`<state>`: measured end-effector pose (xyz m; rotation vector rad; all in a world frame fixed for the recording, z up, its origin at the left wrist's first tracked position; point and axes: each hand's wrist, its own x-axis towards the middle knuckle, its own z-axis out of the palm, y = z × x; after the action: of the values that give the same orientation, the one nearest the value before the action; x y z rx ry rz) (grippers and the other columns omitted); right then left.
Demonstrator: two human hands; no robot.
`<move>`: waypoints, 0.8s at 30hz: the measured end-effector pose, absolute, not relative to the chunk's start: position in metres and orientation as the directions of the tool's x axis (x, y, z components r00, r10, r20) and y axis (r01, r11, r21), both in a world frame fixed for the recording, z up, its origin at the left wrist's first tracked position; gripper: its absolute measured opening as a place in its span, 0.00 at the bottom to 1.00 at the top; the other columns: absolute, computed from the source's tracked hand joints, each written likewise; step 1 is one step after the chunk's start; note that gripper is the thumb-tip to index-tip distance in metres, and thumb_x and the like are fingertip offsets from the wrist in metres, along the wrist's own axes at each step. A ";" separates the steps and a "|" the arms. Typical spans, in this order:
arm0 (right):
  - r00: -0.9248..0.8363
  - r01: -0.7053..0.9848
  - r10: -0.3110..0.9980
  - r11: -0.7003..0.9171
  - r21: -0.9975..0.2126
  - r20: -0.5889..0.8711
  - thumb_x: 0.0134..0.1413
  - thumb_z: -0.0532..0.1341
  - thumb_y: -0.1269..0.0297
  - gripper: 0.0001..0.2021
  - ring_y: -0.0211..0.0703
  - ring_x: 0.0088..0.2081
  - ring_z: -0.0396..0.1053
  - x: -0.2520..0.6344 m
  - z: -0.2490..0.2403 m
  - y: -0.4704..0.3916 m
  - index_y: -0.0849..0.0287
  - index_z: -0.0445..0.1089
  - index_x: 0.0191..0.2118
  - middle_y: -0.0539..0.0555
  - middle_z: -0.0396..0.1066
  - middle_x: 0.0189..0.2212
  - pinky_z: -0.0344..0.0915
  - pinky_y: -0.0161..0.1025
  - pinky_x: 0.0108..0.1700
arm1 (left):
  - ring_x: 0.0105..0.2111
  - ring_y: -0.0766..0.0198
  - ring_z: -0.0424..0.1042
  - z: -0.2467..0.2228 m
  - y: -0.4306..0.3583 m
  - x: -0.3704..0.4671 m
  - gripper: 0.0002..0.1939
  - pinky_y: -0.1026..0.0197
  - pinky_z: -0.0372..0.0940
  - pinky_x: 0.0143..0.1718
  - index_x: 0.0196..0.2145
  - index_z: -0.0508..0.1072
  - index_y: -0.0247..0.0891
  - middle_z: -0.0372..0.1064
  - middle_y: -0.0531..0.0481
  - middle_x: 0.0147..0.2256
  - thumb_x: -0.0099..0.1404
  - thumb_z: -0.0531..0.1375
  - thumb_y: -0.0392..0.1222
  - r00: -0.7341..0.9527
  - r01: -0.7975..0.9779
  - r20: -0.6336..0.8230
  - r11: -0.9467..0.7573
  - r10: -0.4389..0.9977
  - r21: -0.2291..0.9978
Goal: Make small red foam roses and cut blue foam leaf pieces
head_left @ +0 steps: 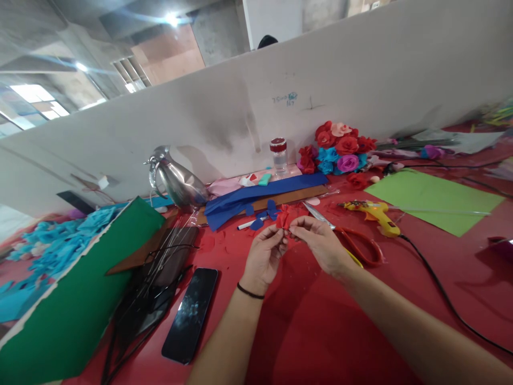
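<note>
A small red paper flower (285, 215) is held up over the red table (304, 331), between both hands. My left hand (267, 251) pinches it from below on its left side; a dark band circles that wrist. With thumb and fingertips, my right hand (315, 238) grips the flower's lower right edge. Just behind my right hand lie scissors (363, 243) with red handles, their blades pointing away to the left. Blue paper petals (256, 223) and a white marker (245, 224) rest beyond my left hand. The flower's base is hidden by my fingertips.
A yellow glue gun (374, 213) with a black cord lies right, on a green sheet's (436, 200) edge. Folded blue paper (264, 193), a steel jug (176, 176), a lidded jar (278, 155) and paper roses (340, 147) line the back. Left are a phone (191, 315) and green board (92, 289).
</note>
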<state>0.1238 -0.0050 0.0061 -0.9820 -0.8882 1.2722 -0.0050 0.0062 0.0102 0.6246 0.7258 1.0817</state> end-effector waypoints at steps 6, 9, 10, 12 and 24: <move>0.116 -0.299 0.993 0.045 -0.953 0.010 0.38 0.67 0.61 0.08 0.37 0.29 0.66 0.124 0.004 -0.006 0.58 0.70 0.26 0.48 0.70 0.25 0.63 0.37 0.36 | 0.21 0.76 0.66 0.012 0.004 -0.003 0.11 0.72 0.60 0.24 0.26 0.72 0.33 0.70 0.54 0.24 0.45 0.70 0.33 0.277 -0.554 -0.212 0.336 0.937 0.762; 0.125 -0.275 0.992 0.051 -0.960 0.017 0.38 0.67 0.62 0.08 0.37 0.30 0.66 0.124 0.002 -0.005 0.58 0.70 0.27 0.48 0.70 0.26 0.64 0.37 0.36 | 0.21 0.75 0.66 0.012 0.004 -0.003 0.12 0.72 0.60 0.24 0.26 0.71 0.33 0.70 0.54 0.24 0.44 0.70 0.33 0.271 -0.561 -0.223 0.342 0.936 0.754; 0.127 -0.265 0.992 0.055 -0.963 0.021 0.38 0.67 0.62 0.08 0.38 0.30 0.67 0.124 0.001 -0.005 0.58 0.70 0.27 0.48 0.70 0.26 0.64 0.37 0.37 | 0.21 0.75 0.66 0.012 0.004 -0.003 0.12 0.71 0.60 0.25 0.26 0.71 0.33 0.70 0.54 0.24 0.44 0.70 0.33 0.271 -0.563 -0.226 0.345 0.936 0.751; 0.131 -0.244 0.991 0.063 -0.968 0.032 0.38 0.67 0.62 0.08 0.38 0.30 0.67 0.125 0.001 -0.005 0.58 0.71 0.27 0.48 0.71 0.26 0.64 0.38 0.37 | 0.21 0.75 0.67 0.011 0.005 -0.003 0.13 0.71 0.60 0.25 0.26 0.71 0.34 0.70 0.54 0.24 0.43 0.71 0.33 0.271 -0.567 -0.227 0.346 0.935 0.747; 0.131 -0.225 0.990 0.074 -0.972 0.045 0.40 0.66 0.60 0.07 0.39 0.29 0.68 0.124 0.000 -0.005 0.58 0.70 0.25 0.49 0.71 0.24 0.64 0.38 0.36 | 0.22 0.75 0.66 0.012 0.004 -0.003 0.13 0.72 0.60 0.25 0.26 0.71 0.33 0.70 0.53 0.25 0.44 0.71 0.33 0.273 -0.546 -0.227 0.345 0.935 0.764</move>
<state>0.1239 -0.0046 0.0003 -1.0528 -0.9771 1.1750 -0.0034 0.0039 0.0115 0.6227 0.7483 1.0874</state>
